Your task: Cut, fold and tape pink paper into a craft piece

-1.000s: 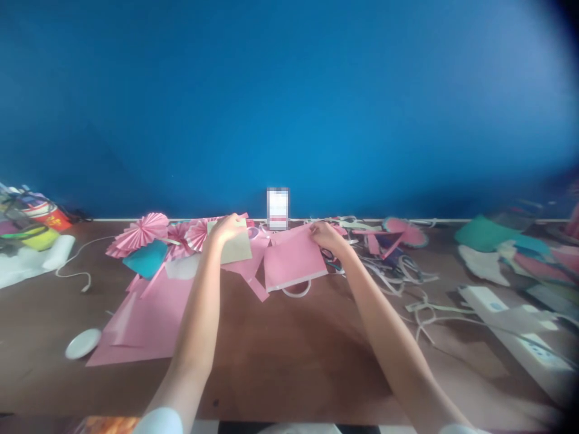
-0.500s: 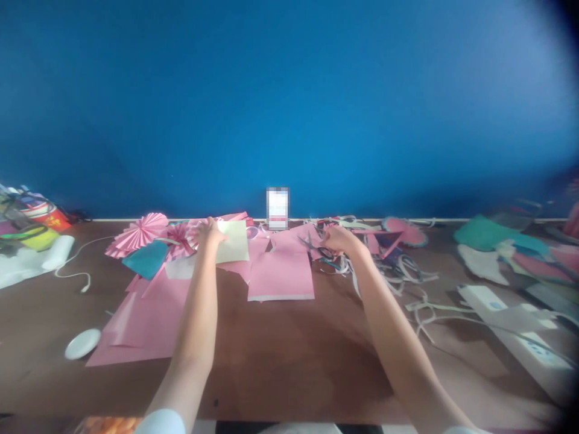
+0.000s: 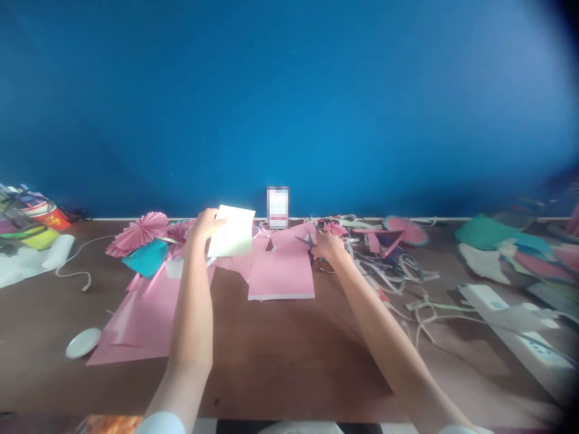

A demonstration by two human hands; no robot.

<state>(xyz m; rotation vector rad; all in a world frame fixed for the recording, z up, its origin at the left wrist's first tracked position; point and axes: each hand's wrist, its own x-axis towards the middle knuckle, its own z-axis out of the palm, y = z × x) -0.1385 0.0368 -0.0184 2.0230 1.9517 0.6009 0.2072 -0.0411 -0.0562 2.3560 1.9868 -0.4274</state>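
My left hand (image 3: 204,225) is closed on a pale cream paper piece (image 3: 234,232), lifted off the brown floor near the blue wall. My right hand (image 3: 326,246) is closed round a pair of scissors (image 3: 307,240), whose blades point left over a flat pink paper sheet (image 3: 281,271). A larger pink sheet (image 3: 145,316) lies to the left under my left forearm.
Pink pleated paper fans (image 3: 141,230) and a teal scrap (image 3: 145,258) lie left of my hands. Cut paper strips (image 3: 398,271) tangle at the right. A white round disc (image 3: 83,343) sits at left, a white power strip (image 3: 520,337) at right, a small phone-like object (image 3: 277,207) by the wall.
My right hand let go of the pink sheet, which now lies flat, and took up the scissors from the scrap pile. My left hand raised the cream paper slightly.
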